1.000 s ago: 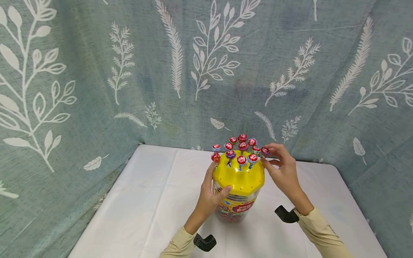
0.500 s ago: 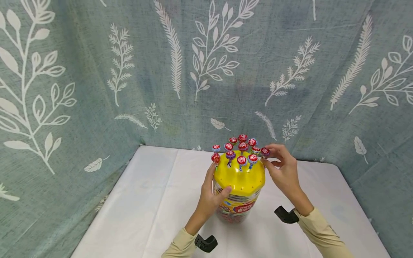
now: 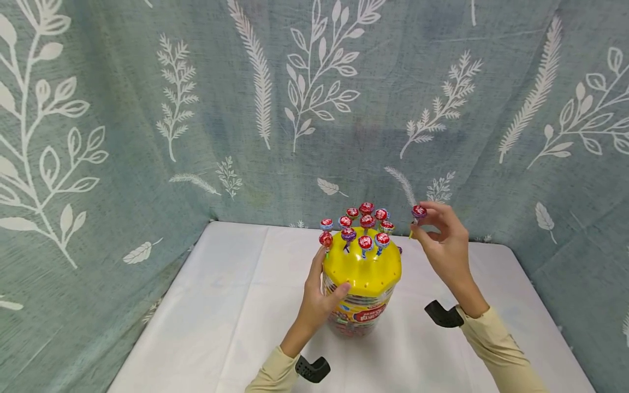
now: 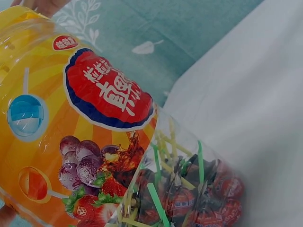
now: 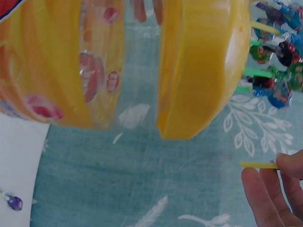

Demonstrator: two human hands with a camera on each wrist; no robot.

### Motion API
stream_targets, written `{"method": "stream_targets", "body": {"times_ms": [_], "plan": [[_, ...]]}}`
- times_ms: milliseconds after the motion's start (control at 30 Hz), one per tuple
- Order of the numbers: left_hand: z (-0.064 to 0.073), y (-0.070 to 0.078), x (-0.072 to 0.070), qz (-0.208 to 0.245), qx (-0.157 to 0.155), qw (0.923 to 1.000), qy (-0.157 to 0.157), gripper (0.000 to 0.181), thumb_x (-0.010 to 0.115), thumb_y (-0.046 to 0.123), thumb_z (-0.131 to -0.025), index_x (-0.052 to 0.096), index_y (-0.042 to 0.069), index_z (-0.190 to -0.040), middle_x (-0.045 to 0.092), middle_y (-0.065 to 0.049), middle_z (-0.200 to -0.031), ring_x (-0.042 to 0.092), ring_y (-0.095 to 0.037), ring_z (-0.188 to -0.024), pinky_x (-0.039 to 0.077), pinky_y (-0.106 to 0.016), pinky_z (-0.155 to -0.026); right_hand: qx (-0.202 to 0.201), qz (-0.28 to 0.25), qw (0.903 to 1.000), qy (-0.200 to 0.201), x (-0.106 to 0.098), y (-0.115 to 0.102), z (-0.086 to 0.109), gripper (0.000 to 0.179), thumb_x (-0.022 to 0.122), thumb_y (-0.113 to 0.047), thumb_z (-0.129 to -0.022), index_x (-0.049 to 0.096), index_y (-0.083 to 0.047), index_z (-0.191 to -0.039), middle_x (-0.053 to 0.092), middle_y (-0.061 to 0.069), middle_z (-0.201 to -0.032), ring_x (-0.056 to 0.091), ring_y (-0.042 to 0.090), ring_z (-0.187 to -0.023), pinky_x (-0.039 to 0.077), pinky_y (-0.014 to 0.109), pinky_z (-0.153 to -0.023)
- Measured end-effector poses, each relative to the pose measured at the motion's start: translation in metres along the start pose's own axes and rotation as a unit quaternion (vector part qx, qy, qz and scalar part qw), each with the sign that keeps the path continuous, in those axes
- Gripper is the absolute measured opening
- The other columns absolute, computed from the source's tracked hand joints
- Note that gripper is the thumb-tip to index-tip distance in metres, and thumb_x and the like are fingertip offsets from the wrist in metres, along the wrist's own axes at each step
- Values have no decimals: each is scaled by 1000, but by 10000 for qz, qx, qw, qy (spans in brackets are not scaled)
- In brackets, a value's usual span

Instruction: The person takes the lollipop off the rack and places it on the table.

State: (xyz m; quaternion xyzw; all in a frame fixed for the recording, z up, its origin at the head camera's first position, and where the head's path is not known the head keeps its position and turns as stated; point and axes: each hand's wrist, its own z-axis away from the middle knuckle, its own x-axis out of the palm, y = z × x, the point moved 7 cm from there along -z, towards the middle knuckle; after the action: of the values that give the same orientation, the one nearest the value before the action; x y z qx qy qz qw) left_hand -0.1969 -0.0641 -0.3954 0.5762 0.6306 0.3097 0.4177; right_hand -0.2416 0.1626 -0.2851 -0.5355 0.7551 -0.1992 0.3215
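Observation:
A large clear candy jar (image 3: pixel 355 322) with a yellow lid (image 3: pixel 361 270) stands on the table; several wrapped lollipops (image 3: pixel 365 243) stick up from the lid's far half. My left hand (image 3: pixel 316 303) grips the jar's left side at the lid, thumb on the front rim. Off to the right of the lid, my right hand (image 3: pixel 444 240) pinches a lollipop (image 3: pixel 419 212) with a purple-and-red wrapper. Its yellow stick (image 5: pixel 258 165) points out past the fingertips in the right wrist view. More lollipops (image 4: pixel 184 203) lie inside the jar's lower part in the left wrist view.
A purple-wrapped lollipop (image 5: pixel 14 202) lies on the white tablecloth (image 3: pixel 236 305) behind the jar, mostly hidden from the head view. Small holes dot the lid's near half. A grey-green leaf-patterned curtain (image 3: pixel 275 180) rises behind and at both sides of the table.
My right hand has moved up and to the right, away from the lid's edge, carrying the lollipop. The left hand keeps its grip on the jar.

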Motion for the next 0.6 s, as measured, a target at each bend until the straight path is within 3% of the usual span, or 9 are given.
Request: {"method": "stream_targets", "body": {"times_ms": [200,433,600], "plan": [[0,-3,0,76,61,10000,-8,75,62,25,-87,21,14,-149,32,-4,-148,37,-24,-131,24,-55,-108,228,192,9995,-47,-6,-2,0,48,65,18,-77,53,6,-121,61,23,-98,61,18,-77,52,16,-61],[0,-37,4,-34,66,10000,58,78,62,37,-87,17,30,-150,30,6,-149,35,-19,-131,23,-56,-108,460,352,9983,-68,-13,7,1,46,65,14,-80,55,3,-123,61,23,-98,61,22,-74,52,15,-59],[1,-40,4,-79,-40,9999,99,79,61,40,-86,16,31,-150,31,6,-149,35,-19,-132,23,-56,-108,558,410,9975,-108,-16,16,1,46,64,14,-80,55,2,-123,60,25,-95,60,28,-74,51,14,-58]]}}
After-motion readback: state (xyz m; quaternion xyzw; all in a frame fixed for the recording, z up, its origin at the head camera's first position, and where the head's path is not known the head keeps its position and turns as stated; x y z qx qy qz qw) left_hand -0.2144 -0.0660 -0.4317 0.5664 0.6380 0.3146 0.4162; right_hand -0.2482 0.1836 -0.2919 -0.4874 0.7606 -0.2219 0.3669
